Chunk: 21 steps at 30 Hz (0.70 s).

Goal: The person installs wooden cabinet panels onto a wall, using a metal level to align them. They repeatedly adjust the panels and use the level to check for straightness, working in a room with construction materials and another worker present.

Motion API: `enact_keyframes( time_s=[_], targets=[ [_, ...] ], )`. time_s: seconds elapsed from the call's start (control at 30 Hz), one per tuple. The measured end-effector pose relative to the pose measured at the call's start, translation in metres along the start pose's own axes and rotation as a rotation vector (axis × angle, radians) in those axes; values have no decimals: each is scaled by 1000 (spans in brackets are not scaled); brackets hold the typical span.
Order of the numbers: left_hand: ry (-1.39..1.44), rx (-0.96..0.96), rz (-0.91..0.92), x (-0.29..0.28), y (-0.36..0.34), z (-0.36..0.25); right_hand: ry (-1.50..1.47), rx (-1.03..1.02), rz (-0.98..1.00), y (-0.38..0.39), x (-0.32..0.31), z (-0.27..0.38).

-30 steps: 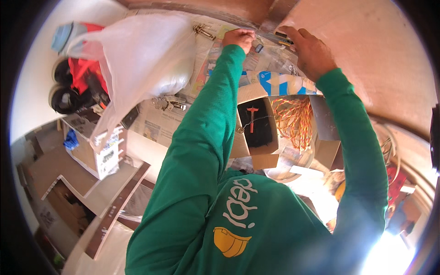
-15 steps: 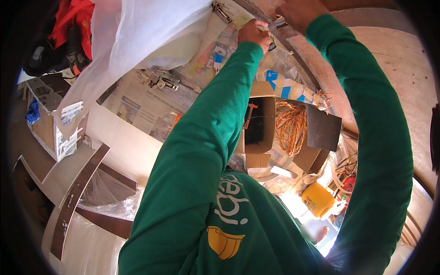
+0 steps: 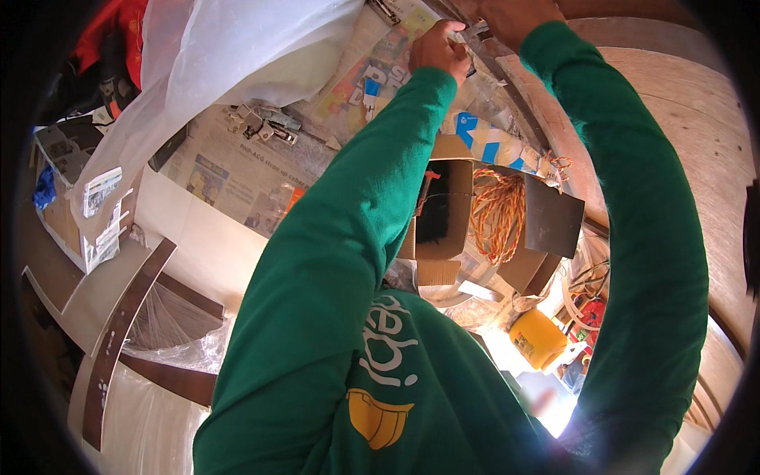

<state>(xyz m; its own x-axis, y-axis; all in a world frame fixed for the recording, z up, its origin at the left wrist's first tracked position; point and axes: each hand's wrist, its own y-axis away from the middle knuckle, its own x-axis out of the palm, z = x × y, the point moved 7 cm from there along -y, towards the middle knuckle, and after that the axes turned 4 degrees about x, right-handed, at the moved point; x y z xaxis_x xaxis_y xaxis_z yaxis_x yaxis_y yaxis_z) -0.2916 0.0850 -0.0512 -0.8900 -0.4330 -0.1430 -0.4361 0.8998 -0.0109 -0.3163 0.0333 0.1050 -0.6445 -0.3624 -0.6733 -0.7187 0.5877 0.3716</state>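
At the top, both my arms in green sleeves reach to the edge of a wooden panel (image 3: 518,95). My left hand (image 3: 438,54) is closed, fingers curled at the panel's edge around a small dark thing I cannot make out. Just right of it, my right hand (image 3: 518,20) is partly cut off by the upper rim, its fingertips hidden. A small metal piece (image 3: 478,30) shows between the hands; its kind is unclear. Metal cabinet hinges (image 3: 265,124) lie on newspaper (image 3: 229,170) left of my left forearm, and another hinge (image 3: 385,11) lies near the top.
Below the hands stands an open cardboard box (image 3: 447,245) with a red-headed hammer (image 3: 426,190); beside it lies coiled orange wire (image 3: 499,214). A yellow container (image 3: 538,340) is at lower right. Plastic sheeting (image 3: 237,47) hangs at upper left, above a carton (image 3: 79,206).
The whole view has shifted slightly, so the box, hinges and yellow container sit a little further left. Both hands stay close together at the panel's edge, with only slight movement.
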Motion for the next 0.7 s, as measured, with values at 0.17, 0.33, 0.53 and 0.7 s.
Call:
enact_keyframes(
  time_s=[0.17,0.33,0.53,0.7],
  targets=[
    [-95,11,-18,7,-2,10,-88,-15,-102,12,-29,4],
    [-93,-25,11,7,3,6,-27,19,-28,1,-5,2],
    [-125,39,-57,9,4,-1,-70,82,-44,-4,3,-3],
    [-118,103,-64,8,-2,2,28,-42,-34,-4,0,8]
  ],
)
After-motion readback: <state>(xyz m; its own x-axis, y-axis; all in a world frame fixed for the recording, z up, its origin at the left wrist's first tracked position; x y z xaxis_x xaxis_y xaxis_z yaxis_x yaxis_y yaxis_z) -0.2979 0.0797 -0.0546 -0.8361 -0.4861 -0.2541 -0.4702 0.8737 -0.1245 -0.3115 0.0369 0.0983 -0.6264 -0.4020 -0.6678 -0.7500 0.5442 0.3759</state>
